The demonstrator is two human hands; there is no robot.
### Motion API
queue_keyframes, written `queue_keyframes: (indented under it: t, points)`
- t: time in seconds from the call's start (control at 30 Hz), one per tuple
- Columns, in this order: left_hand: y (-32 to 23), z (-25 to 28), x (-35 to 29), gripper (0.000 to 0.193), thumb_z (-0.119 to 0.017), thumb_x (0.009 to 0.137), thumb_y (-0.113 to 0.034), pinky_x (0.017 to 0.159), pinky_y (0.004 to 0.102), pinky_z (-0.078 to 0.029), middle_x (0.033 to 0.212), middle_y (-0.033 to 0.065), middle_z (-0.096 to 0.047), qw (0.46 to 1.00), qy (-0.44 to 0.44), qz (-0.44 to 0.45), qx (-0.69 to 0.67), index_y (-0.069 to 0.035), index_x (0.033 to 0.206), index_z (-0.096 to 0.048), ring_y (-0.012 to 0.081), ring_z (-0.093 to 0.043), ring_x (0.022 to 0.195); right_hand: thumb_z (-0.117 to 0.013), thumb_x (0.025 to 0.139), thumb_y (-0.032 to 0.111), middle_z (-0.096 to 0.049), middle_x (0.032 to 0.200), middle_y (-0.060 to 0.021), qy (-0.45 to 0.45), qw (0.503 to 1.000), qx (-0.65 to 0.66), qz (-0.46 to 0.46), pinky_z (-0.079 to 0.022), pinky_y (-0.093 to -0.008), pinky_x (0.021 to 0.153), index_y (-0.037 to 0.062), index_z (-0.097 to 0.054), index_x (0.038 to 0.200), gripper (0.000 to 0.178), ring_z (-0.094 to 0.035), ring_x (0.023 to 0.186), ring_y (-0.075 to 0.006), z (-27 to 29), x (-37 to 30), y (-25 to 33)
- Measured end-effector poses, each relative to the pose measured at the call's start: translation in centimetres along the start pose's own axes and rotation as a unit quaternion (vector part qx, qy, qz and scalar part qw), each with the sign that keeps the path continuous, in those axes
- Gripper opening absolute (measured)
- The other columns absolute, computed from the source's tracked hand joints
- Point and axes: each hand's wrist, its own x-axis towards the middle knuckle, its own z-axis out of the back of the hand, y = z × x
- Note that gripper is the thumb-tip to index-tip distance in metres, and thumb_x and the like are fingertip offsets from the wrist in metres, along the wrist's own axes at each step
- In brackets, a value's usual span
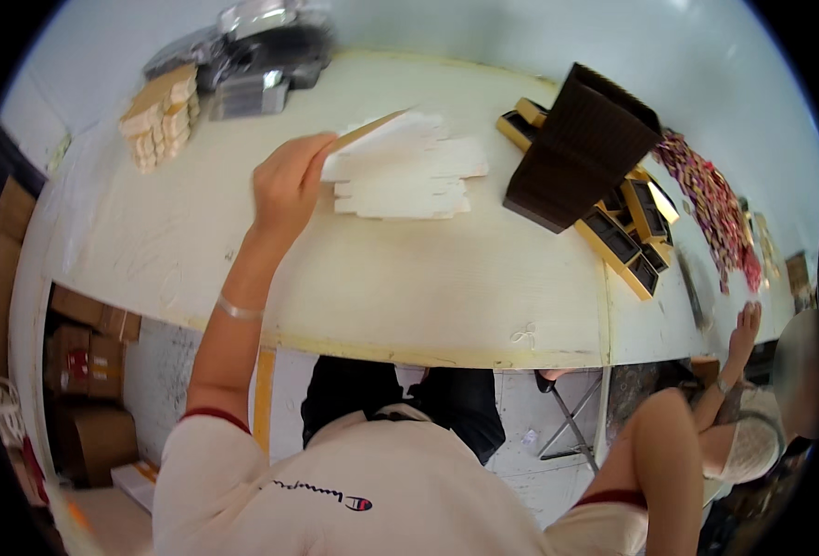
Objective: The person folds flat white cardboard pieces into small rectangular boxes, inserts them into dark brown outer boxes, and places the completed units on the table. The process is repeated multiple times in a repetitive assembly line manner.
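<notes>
So far left on the tabletop [205, 287] there's a cream-and-tan stack of folded card pieces [159, 116], and behind it some clear and dark plastic packaging [266, 69]; too blurry to say if anything's inside. Next, the left hand [284, 185] has its fingers closed in a pinch on the near left edge of a tan-backed white folded card sheet [363, 134], tilted up over a pile of flat white notched card blanks [400, 195]. IMO a light edge grip is right here: lift clear so the notches don't snag, and don't crease the panel. Can't tell what the right fingers are doing, they're out of frame. Further right, a tall dark brown ribbed box [576, 148] leans over, insides hidden. Around it sit gold-rimmed rectangular trays with black inserts [609, 236]; the nearest wells look bare to me. Past those, a heap of small red-and-gold wrapped pieces [715, 208] lies loose, with a co-worker's hand [746, 335] nearby.
</notes>
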Motion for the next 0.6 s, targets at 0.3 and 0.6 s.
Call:
queue_keyframes:
  t: [0.3, 0.6]
  points:
    - [-11.3, 5.7, -12.7, 0.016, -0.066, 0.073, 0.0, 0.07, 0.0345, -0.056, 0.092, 0.0095, -0.069, 0.944, 0.284, -0.069, -0.153, -0.004, 0.088, -0.069, 0.0254, -0.067, 0.083, -0.075, 0.075, 0.017, -0.059, 0.115, -0.0147, 0.224, 0.91, 0.344, -0.058, -0.044, -0.0449, 0.092, -0.001, -0.06, 0.105, 0.038, -0.056, 0.105, -0.0308, -10.6, -12.7, 12.4]
    - [-13.1, 2.7, -12.5, 0.013, -0.063, 0.085, -0.012, 0.067, 0.0379, -0.05, 0.086, 0.0094, -0.068, 0.893, 0.337, 0.267, -0.13, -0.01, 0.097, -0.068, 0.0282, -0.064, 0.075, -0.066, 0.077, 0.002, -0.058, 0.1, -0.0115, 0.203, 0.944, 0.202, -0.164, -0.044, -0.0403, 0.081, 0.0052, -0.061, 0.1, 0.024, -0.056, 0.094, -0.0305, -18.3, -18.1, 13.9]
